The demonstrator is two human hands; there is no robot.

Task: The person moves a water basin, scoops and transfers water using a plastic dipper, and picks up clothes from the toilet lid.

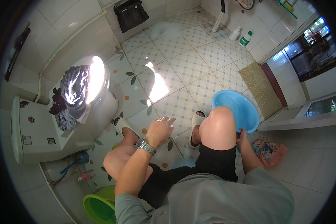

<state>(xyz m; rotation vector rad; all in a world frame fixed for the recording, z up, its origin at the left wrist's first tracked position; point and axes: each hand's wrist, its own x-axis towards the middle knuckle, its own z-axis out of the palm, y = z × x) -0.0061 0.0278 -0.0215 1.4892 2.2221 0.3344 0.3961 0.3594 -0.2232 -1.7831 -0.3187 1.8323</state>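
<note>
My left hand (161, 130), with a metal wristwatch on its wrist, hovers over the tiled floor between my knees; its fingers are apart and look wet, and I see nothing held in it. Beside my right knee, my right hand (242, 136) is at the near rim of a light blue plastic basin (235, 107); its fingers are partly hidden, so its grip is unclear. The basin stands on the floor at the right. Dark and checked clothes (76, 86) lie in a heap on the closed toilet lid (98, 81) at the left.
A green bucket (99, 205) stands at the lower left, near a pink bottle (86, 175) and toilet brush (82, 157). A patterned pink bag (271, 152) lies right of my arm. Foam (166, 30) covers some far floor. Two bottles (245, 39), a mat (261, 86) and the open door (302, 114) are right.
</note>
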